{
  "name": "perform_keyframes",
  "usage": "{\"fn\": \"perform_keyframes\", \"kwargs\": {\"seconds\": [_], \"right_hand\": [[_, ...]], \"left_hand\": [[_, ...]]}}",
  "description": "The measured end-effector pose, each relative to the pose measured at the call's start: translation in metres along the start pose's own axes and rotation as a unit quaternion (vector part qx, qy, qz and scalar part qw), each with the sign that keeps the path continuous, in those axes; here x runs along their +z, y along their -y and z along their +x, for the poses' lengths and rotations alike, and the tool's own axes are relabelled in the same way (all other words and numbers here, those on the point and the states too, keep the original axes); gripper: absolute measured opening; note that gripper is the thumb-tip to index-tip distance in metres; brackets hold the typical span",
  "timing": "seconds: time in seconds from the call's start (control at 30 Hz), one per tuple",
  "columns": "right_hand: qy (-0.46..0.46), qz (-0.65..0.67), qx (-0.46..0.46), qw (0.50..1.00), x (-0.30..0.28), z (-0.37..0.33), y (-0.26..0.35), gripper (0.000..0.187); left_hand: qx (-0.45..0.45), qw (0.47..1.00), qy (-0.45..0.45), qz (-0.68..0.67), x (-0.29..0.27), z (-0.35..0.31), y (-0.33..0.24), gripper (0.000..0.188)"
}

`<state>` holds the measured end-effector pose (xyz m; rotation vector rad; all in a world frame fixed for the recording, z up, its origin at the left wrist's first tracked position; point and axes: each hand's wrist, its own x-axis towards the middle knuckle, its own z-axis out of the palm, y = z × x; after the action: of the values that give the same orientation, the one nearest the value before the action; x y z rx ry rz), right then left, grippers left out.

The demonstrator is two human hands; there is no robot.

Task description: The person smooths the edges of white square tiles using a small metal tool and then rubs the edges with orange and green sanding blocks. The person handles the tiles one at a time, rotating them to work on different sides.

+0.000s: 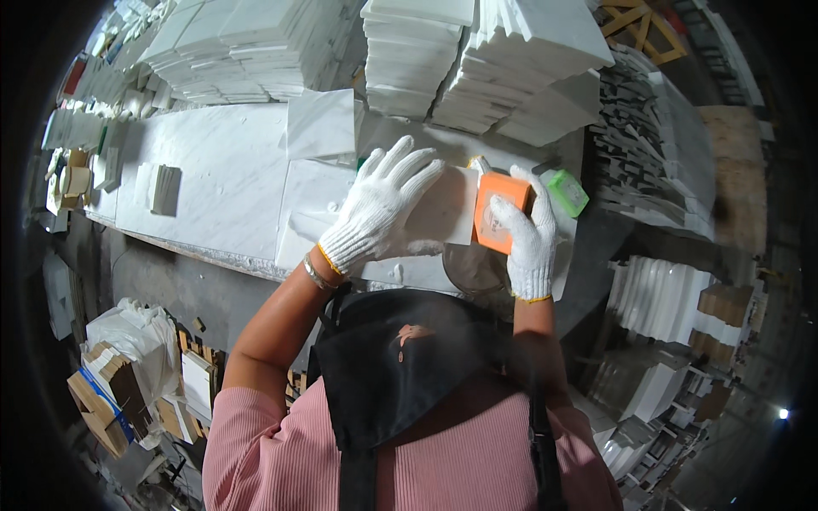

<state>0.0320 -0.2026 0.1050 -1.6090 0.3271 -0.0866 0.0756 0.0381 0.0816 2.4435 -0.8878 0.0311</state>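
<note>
Orange block (pixel 490 226) points its long axis forward, veering slightly right.

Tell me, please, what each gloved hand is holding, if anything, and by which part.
The right hand holds the orange block by its right side, thumb on its face. The left hand lies open over the white tile, gripping nothing.

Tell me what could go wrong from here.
The left hand lies spread over the tile rather than gripping it, so the tile might slide if pushed.

The orange block, held in the right hand, is right by the tile's edge; a careless knock could chip it.

The green block sits just beyond the right hand, near the right end of the table, and might get bumped off.
</note>
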Motion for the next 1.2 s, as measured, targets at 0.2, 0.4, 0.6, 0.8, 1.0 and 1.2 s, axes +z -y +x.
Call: {"fn": "perform_keyframes", "kwargs": {"seconds": [0.2, 0.4, 0.6, 0.8, 1.0, 1.2], "right_hand": [[-0.03, -0.031, -0.082, 0.996, -0.03, 0.043, 0.027, 0.058], [0.007, -0.026, -0.066, 0.997, -0.028, 0.028, 0.045, 0.065], [0.127, -0.067, 0.083, 0.986, -0.042, 0.035, 0.059, 0.063], [0.235, -0.281, -0.093, 0.926, -0.044, 0.081, 0.006, 0.058], [0.005, -0.413, -0.231, 0.881, -0.047, 0.088, 0.026, 0.055], [0.187, -0.193, -0.03, 0.963, -0.07, 0.074, 0.043, 0.053]], "left_hand": [[0.002, 1.0, -0.009, -0.002, 0.003, -0.001, 0.002, 0.106], [0.0, 1.0, -0.015, -0.01, 0.009, -0.003, 0.005, 0.11], [-0.006, 1.0, -0.005, -0.006, 0.004, -0.004, 0.003, 0.111], [0.005, 1.0, 0.002, -0.002, 0.005, 0.001, 0.003, 0.111], [0.015, 0.999, -0.028, -0.009, 0.007, -0.003, 0.004, 0.107], [0.02, 0.999, -0.028, -0.009, 0.008, -0.002, 0.005, 0.106]]}}
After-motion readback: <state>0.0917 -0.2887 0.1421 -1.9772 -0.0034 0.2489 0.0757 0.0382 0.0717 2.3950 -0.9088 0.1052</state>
